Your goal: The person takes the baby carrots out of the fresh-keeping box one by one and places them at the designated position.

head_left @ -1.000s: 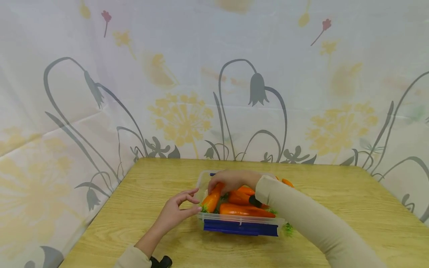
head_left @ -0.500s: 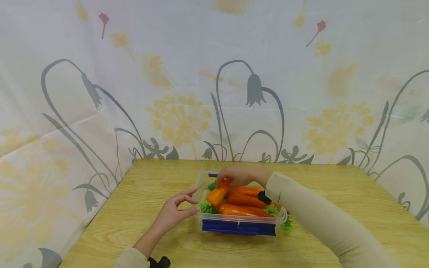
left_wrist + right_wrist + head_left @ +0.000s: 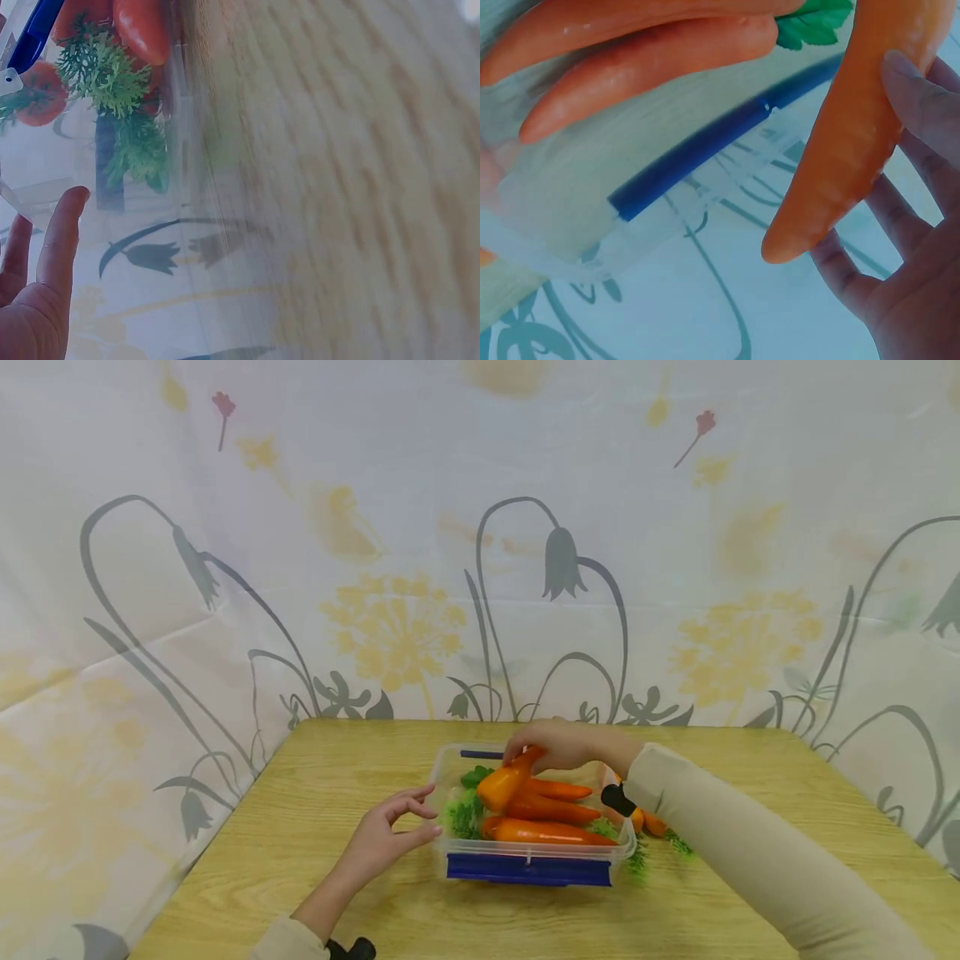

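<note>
My right hand (image 3: 555, 743) grips an orange carrot (image 3: 501, 789) above the clear plastic box, thumb on one side and fingers on the other. In the right wrist view the tapered end of that carrot (image 3: 832, 172) points down past the fingers; no leaves show on it. Several carrots (image 3: 547, 832) lie in the box (image 3: 442, 768), with leafy green tops (image 3: 465, 814) at its left side. My left hand (image 3: 378, 839) is at the box's left wall, fingers loosely bent and thumb apart; whether it touches the wall I cannot tell.
Blue latches (image 3: 528, 870) run along the box's front and back. Right of the box, partly behind the right sleeve, more carrots (image 3: 654, 825) with green tops (image 3: 678, 843) lie on the wooden table (image 3: 360, 752). A flower-patterned cloth (image 3: 420, 527) hangs behind.
My right hand has lifted the carrot from the left part of the box and moved up and rightward with it, uncovering green leaves. My left hand has hardly moved.
</note>
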Demonstrator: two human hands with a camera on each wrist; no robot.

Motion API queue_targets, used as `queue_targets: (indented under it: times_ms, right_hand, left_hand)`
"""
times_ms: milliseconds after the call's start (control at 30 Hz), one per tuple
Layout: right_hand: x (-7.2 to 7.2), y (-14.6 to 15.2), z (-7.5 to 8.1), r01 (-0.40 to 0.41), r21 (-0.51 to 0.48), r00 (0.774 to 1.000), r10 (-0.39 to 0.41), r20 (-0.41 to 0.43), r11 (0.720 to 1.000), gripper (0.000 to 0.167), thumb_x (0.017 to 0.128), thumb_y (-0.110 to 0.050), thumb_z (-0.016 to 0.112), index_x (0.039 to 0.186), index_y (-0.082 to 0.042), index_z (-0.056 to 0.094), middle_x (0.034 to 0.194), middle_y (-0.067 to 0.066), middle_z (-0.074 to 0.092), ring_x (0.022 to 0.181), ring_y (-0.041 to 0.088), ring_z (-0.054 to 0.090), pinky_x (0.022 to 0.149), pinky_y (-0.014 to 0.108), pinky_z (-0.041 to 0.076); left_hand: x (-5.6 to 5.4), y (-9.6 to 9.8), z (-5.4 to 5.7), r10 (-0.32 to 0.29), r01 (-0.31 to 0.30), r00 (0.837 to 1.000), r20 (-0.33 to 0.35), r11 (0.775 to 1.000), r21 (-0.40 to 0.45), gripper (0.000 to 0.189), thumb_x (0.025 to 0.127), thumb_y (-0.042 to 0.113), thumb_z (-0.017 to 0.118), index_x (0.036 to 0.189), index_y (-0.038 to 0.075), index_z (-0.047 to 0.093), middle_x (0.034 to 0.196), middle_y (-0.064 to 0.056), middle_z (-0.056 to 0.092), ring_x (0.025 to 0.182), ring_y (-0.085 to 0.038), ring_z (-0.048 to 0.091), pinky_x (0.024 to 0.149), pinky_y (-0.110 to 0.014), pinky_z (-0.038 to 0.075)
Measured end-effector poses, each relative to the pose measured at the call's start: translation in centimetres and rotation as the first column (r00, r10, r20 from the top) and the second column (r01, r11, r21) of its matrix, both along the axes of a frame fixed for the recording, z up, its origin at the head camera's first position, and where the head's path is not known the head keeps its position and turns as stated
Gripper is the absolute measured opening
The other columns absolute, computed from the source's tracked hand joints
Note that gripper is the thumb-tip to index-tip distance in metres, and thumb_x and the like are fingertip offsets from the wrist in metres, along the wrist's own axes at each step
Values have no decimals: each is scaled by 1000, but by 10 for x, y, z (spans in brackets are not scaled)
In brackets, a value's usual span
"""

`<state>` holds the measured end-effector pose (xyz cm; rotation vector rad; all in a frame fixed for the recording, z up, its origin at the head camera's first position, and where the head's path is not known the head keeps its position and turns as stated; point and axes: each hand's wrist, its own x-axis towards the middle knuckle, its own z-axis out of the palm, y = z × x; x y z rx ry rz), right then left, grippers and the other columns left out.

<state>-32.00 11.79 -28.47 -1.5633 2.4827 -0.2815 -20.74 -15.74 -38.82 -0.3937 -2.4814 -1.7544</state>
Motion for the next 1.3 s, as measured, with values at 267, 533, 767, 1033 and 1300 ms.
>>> queue_targets:
  times_ms: [267,533,767,1033,1300]
  right_hand:
    - [-1,22,4,8,-81,1000,-9,-14,997,28,86,-2,65,114,-8,62,106,2,61,98,21,56,88,39,46]
    - [3,45,6,74,-122,997,-69,41,990,29,89,0,59,118,-4,59,113,7,58,103,26,54,89,42,47]
    - [10,66,3,163,-166,986,-156,55,973,31,90,0,58,121,-4,57,117,11,57,104,30,53,88,44,47]
    - [13,91,-7,247,-231,969,-243,47,941,35,90,1,57,125,0,53,116,14,58,103,31,55,85,45,47]
    - [16,112,-19,305,-327,951,-305,56,894,34,91,-2,58,123,4,52,111,17,58,98,34,55,81,47,48]
  left_hand:
    - [0,1,1,4,-4,1000,-9,1000,-7,13,83,15,72,93,7,69,134,-5,51,127,-30,40,105,-52,28]
    - [-1,1,0,2,-2,1000,-10,1000,-8,13,83,17,72,92,9,69,134,-5,51,128,-30,39,105,-51,27]
    - [0,0,-1,10,-10,1000,-11,1000,-17,14,81,20,73,91,10,69,133,-4,52,128,-31,39,105,-52,27]
    - [1,2,2,-16,16,1000,-1,1000,-1,15,84,15,71,95,5,68,135,-8,49,129,-31,38,105,-53,26]
    - [2,1,3,-18,18,1000,-2,1000,-4,16,84,15,70,96,5,68,136,-9,48,129,-31,37,105,-53,26]
